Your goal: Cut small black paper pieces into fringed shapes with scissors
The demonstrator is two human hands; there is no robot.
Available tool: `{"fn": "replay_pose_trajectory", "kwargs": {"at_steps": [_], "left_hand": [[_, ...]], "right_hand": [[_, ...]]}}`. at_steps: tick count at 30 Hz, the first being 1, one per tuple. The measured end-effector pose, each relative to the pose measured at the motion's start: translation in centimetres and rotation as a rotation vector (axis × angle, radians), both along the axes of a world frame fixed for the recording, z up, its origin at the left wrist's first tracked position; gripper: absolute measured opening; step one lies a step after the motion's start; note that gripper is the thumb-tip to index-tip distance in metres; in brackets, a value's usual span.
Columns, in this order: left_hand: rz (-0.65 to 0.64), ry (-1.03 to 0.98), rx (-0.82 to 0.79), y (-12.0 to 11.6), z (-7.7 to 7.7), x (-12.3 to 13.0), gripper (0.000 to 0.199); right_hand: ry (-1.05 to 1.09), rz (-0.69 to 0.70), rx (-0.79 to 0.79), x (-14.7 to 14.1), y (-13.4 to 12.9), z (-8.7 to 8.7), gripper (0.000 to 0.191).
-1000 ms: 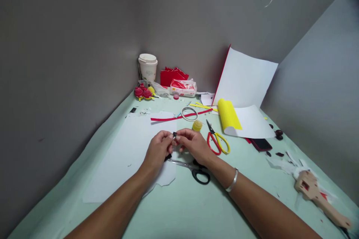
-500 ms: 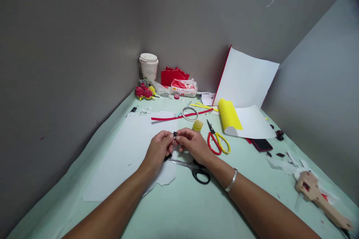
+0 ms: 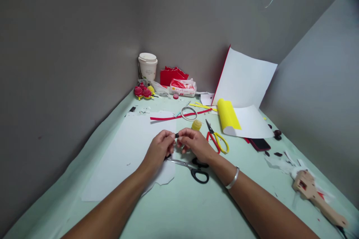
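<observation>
A small black piece (image 3: 177, 135) is pinched between the fingertips of my left hand (image 3: 162, 145) and my right hand (image 3: 195, 142), above the edge of a white sheet (image 3: 120, 157). Black-handled scissors (image 3: 199, 175) lie just below my hands, their blades pointing left. Another black bit shows beneath my left fingers, partly hidden. Beyond my right hand stands a yellow paper coil (image 3: 196, 125). Scissors with red and yellow handles (image 3: 221, 142) rest to its right.
A white tape ring (image 3: 189, 108) overlaps a red strip (image 3: 162, 118). Farther back are a lidded cup (image 3: 147, 67), red ornaments (image 3: 142, 92) and a tissue pack (image 3: 183, 88). Rolled yellow paper (image 3: 228, 115), a phone (image 3: 260, 144) and a glue gun (image 3: 316, 196) occupy the right side.
The black piece has turned to lie more sideways between my fingertips. My right hand's fingers have shifted slightly, and the whole view has moved a little.
</observation>
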State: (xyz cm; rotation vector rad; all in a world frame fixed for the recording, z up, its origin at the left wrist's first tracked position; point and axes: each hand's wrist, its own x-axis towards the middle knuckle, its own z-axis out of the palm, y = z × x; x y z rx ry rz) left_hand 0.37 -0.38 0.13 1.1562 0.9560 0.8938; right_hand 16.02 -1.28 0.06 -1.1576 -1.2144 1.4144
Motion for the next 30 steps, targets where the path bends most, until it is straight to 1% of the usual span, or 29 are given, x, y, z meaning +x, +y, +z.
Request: {"fn": "replay_pose_trajectory", "kwargs": {"at_steps": [7, 14, 19, 23, 30], "left_hand": [[-0.015, -0.033, 0.001, 0.02, 0.33, 0.09, 0.018], [0.005, -0.051, -0.01, -0.28, 0.6, 0.07, 0.016], [0.009, -0.066, -0.024, -0.29, 0.57, 0.1, 0.019], [0.046, -0.045, -0.026, -0.21, 0.42, 0.01, 0.019], [0.097, -0.017, -0.016, -0.37, 0.71, 0.13, 0.018]], "right_hand": [[0.029, 0.036, -0.026, 0.27, -0.19, 0.17, 0.016], [0.038, 0.064, -0.052, 0.3, -0.14, 0.18, 0.018], [0.066, 0.044, -0.055, 0.29, -0.19, 0.33, 0.02], [0.076, 0.005, -0.035, 0.3, -0.22, 0.31, 0.021], [-0.035, -0.015, 0.04, -0.32, -0.35, 0.01, 0.023]]}}
